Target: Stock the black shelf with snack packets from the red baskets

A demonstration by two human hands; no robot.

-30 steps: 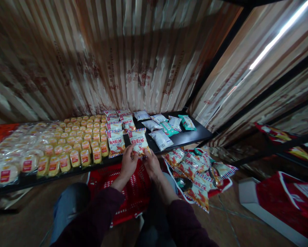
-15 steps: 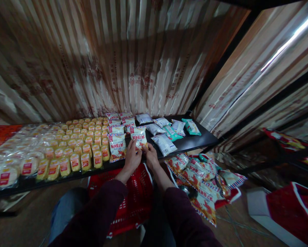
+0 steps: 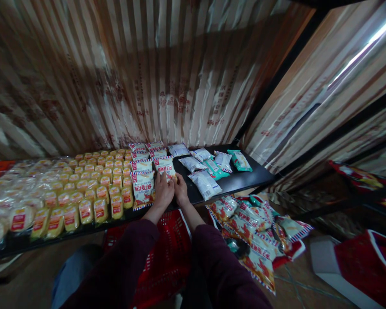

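Note:
Both hands grip a white snack bag (image 3: 165, 166) with red lettering over the black shelf. My left hand (image 3: 163, 191) is closed on its lower left part, and my right hand (image 3: 180, 189) pinches its lower right edge. Just to the left, a column of matching snack bags ends in a front bag (image 3: 143, 189) facing up. Behind the held bag, another short row of the same bags (image 3: 157, 152) reaches toward the curtain. How far the held bag rests on the shelf is hidden by my fingers.
Several rows of yellow wrapped cakes (image 3: 101, 210) fill the shelf's left. To the right lie silver-backed bags (image 3: 205, 184) and green bags (image 3: 239, 160). Below, a basket heaped with snack bags (image 3: 253, 223) and a red basket (image 3: 167, 262) stand on the floor. A dark post (image 3: 286, 68) rises at right.
Both hands have moved slightly left and away from me with the snack bag, bringing it closer to the column beside it. The view has shifted a little.

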